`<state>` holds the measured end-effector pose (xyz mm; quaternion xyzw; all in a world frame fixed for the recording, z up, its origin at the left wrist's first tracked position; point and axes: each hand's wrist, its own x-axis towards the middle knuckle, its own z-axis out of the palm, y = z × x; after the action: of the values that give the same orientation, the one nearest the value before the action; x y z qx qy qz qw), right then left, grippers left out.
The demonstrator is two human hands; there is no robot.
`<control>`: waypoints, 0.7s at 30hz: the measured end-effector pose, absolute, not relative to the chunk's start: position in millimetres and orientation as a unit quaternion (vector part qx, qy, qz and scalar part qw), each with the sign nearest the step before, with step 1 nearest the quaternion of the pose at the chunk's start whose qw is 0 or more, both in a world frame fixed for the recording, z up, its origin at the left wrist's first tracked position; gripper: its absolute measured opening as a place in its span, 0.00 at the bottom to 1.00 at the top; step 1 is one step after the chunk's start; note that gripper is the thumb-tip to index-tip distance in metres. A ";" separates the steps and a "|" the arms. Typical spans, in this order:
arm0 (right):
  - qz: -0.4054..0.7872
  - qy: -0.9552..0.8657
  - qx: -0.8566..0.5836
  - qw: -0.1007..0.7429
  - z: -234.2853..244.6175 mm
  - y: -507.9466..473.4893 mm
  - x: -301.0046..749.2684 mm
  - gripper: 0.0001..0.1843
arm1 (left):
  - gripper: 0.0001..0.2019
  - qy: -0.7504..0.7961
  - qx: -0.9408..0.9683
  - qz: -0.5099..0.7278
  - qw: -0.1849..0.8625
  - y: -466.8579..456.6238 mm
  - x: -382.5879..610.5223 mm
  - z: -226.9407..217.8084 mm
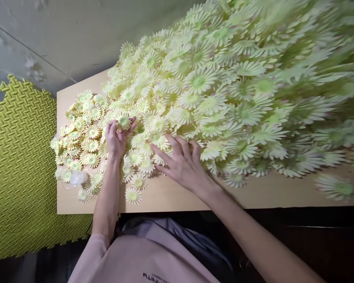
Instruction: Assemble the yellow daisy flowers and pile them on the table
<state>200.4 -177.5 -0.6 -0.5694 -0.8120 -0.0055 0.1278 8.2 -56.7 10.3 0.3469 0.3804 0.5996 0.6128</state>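
A big heap of pale yellow artificial daisy flowers (212, 82) covers most of a light wooden table (171, 196). My left hand (115, 137) reaches into the left part of the heap and pinches one daisy (124, 121) between its fingertips. My right hand (181, 161) lies on the flowers near the middle, fingers stretched out and spread, holding nothing. Loose single daisies (133, 195) lie near the table's front edge.
A green foam floor mat (20, 165) lies left of the table. A small clear plastic piece (76, 179) sits among the flowers at the left front. The grey concrete floor (70, 35) shows beyond the table. My pink shirt (141, 259) fills the bottom.
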 end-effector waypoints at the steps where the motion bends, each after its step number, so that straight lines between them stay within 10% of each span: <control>1: -0.016 -0.820 -0.560 0.116 0.3 -169.3 202.1 0.29 | 0.12 0.384 0.343 0.599 0.613 -56.5 7.9 10.7; 14: -0.023 -0.754 -0.561 0.341 96.9 -64.7 232.0 0.16 | 0.12 0.342 0.330 0.621 0.624 -56.2 8.3 10.1; 21: 0.020 -0.637 -0.691 0.342 161.5 -24.3 272.1 0.49 | 0.15 0.358 0.344 0.615 0.613 -53.9 7.0 7.7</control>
<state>272.1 -24.3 161.5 -0.6907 -0.6368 0.0205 0.3421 7.0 -53.9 7.7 0.3441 0.3579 0.6150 0.6126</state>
